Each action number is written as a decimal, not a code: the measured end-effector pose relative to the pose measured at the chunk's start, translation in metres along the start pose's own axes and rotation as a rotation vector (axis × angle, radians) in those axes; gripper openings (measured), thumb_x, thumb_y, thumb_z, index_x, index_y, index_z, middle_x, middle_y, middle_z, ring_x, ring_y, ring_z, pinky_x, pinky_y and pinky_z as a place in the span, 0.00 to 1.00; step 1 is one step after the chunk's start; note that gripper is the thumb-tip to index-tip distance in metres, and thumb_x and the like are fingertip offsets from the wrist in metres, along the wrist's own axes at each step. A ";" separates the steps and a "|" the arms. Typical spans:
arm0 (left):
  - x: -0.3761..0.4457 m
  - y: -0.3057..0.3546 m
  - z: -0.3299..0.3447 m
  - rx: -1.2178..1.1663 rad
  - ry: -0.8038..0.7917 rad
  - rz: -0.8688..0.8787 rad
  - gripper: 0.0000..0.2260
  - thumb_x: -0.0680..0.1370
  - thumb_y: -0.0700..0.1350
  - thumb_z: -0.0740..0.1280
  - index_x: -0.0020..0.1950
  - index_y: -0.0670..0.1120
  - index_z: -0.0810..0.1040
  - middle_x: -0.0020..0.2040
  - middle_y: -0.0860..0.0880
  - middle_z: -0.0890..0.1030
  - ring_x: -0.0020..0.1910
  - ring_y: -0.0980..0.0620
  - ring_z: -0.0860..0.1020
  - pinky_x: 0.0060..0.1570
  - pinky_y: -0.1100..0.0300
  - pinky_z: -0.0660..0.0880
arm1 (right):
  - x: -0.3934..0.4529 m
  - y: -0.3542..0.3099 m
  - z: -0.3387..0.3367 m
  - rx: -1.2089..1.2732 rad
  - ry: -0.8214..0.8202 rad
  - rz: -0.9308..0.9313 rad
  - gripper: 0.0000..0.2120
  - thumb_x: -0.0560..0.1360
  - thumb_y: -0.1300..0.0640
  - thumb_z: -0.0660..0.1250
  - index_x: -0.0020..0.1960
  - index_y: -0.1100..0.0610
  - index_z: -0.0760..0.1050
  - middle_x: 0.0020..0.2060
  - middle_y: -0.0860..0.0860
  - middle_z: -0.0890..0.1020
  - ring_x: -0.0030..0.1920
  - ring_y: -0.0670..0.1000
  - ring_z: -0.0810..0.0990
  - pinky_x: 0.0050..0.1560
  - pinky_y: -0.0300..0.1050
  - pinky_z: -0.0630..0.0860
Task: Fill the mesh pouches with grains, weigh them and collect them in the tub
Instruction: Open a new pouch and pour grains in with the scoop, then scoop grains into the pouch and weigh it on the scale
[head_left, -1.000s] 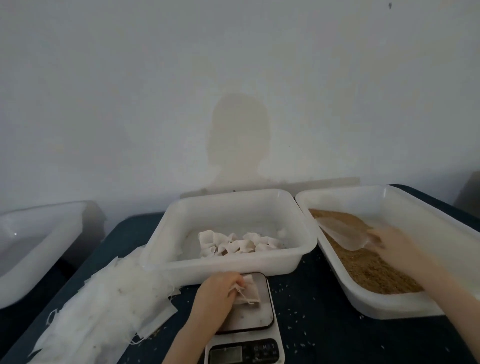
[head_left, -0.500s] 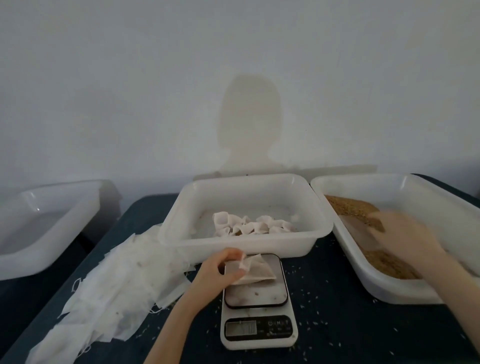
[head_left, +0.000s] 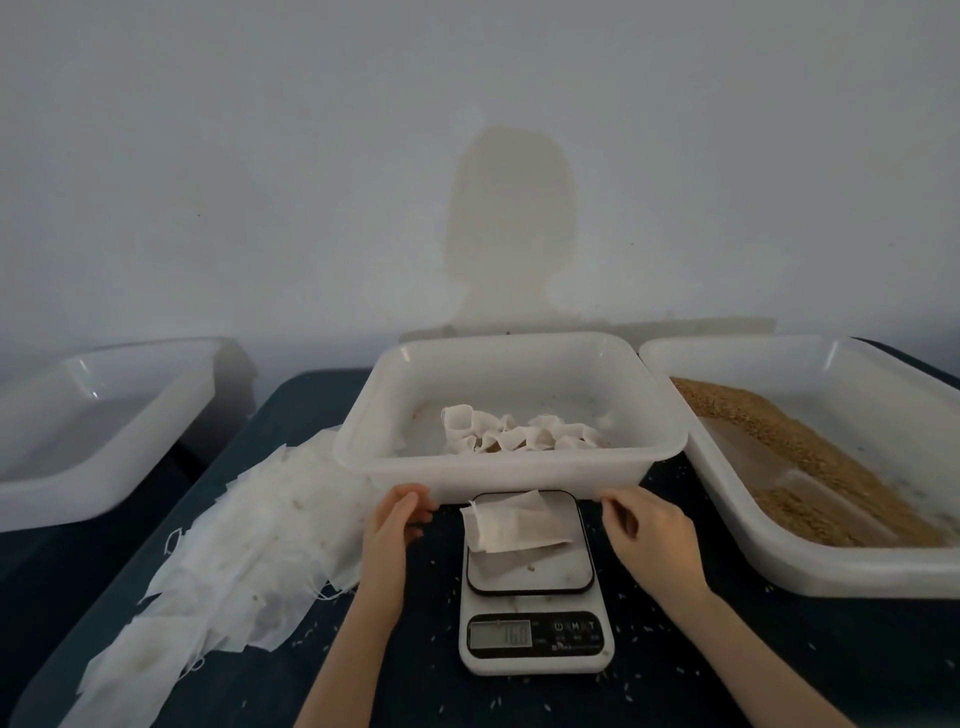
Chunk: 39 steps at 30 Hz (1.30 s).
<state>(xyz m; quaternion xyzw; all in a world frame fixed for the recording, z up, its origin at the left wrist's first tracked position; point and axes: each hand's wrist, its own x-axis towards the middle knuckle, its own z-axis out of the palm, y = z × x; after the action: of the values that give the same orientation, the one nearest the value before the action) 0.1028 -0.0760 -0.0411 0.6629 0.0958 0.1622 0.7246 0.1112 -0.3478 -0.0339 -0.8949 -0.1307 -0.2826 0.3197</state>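
A white mesh pouch (head_left: 514, 526) lies on the platform of the small white scale (head_left: 535, 613), untouched. My left hand (head_left: 397, 519) hovers just left of the scale, fingers loosely curled and holding nothing. On the scale's right, my right hand (head_left: 647, 530) is also loosely curled and holds nothing. Behind the scale stands the white tub (head_left: 514, 467) with several filled pouches (head_left: 519, 434) inside. The white tub (head_left: 810, 564) at the right holds brown grains (head_left: 810, 473) and a clear scoop (head_left: 748, 441) lying on them.
A heap of flat empty pouches (head_left: 223, 561) spreads over the dark table (head_left: 779, 660) at the left. Another white tub (head_left: 93, 426) stands at the far left. Loose grains are scattered around the scale. A bare wall rises behind.
My left hand let go of the pouch, which now lies on the scale. My right hand left the scoop in the grain tub and came over to the scale's right side.
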 end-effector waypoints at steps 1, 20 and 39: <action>0.000 0.000 0.000 -0.002 0.012 -0.007 0.11 0.80 0.39 0.58 0.45 0.46 0.79 0.39 0.49 0.81 0.42 0.50 0.76 0.46 0.56 0.72 | -0.001 0.005 0.002 0.009 0.003 0.054 0.06 0.71 0.65 0.72 0.45 0.55 0.83 0.34 0.43 0.80 0.30 0.39 0.73 0.34 0.29 0.69; -0.005 -0.002 0.002 0.162 -0.021 0.068 0.07 0.78 0.36 0.61 0.43 0.42 0.78 0.36 0.49 0.80 0.36 0.58 0.77 0.40 0.63 0.71 | 0.009 -0.058 0.000 0.049 -0.030 -0.034 0.07 0.74 0.50 0.67 0.37 0.48 0.75 0.28 0.39 0.71 0.27 0.39 0.70 0.28 0.27 0.64; -0.021 0.003 0.009 0.433 -0.105 0.252 0.11 0.75 0.35 0.66 0.43 0.51 0.79 0.38 0.55 0.82 0.39 0.56 0.79 0.41 0.62 0.76 | 0.051 -0.106 0.024 -0.418 -0.563 -0.092 0.13 0.75 0.46 0.63 0.48 0.54 0.80 0.44 0.51 0.81 0.44 0.53 0.80 0.41 0.44 0.72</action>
<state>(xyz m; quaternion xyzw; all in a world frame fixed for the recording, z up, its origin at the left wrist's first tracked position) 0.0856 -0.0916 -0.0391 0.8169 0.0070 0.1923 0.5437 0.1185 -0.2490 0.0337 -0.9770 -0.1930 -0.0595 0.0682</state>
